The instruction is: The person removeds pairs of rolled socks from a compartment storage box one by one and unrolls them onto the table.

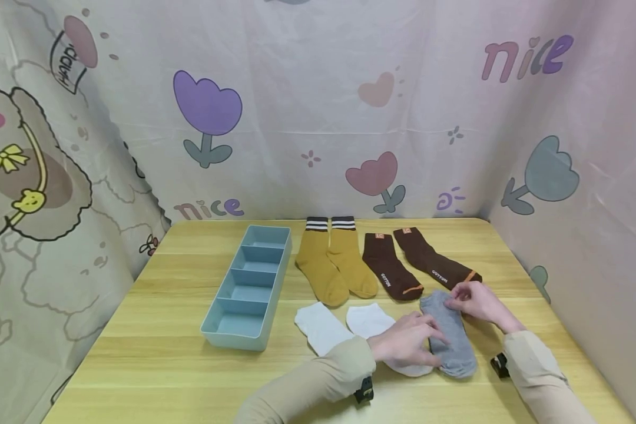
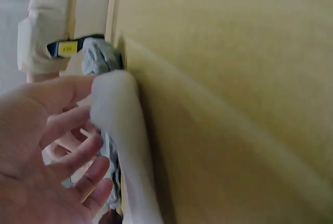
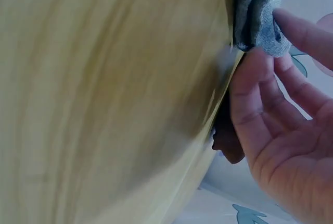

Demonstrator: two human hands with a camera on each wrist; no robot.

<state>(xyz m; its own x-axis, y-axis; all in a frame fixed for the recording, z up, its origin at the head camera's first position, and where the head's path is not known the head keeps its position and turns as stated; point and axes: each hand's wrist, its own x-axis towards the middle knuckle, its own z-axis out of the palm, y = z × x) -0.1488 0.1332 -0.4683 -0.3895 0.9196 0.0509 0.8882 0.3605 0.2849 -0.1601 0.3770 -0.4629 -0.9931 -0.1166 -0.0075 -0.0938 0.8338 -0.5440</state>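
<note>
A grey sock [image 1: 453,344] lies lengthwise at the right of the table. At its far end my right hand [image 1: 477,301] pinches the edge; in the right wrist view the thumb and index finger stand either side of the grey fabric [image 3: 265,15]. My left hand [image 1: 405,341] reaches over a white sock [image 1: 368,321], its fingers loosely spread and the fingertips at the grey sock's left side. From the left wrist, a white sock [image 2: 117,114] shows close beside the relaxed fingers, partly covering the grey one. Whether the grey piece is one sock or two layered cannot be told.
Another white sock [image 1: 323,330] lies to the left. Behind are two mustard socks [image 1: 312,265] with striped cuffs and two brown socks [image 1: 389,268]. A blue-grey divided box [image 1: 206,333] stands on the left of the wooden table [image 1: 138,359]. Printed curtains enclose the back and sides.
</note>
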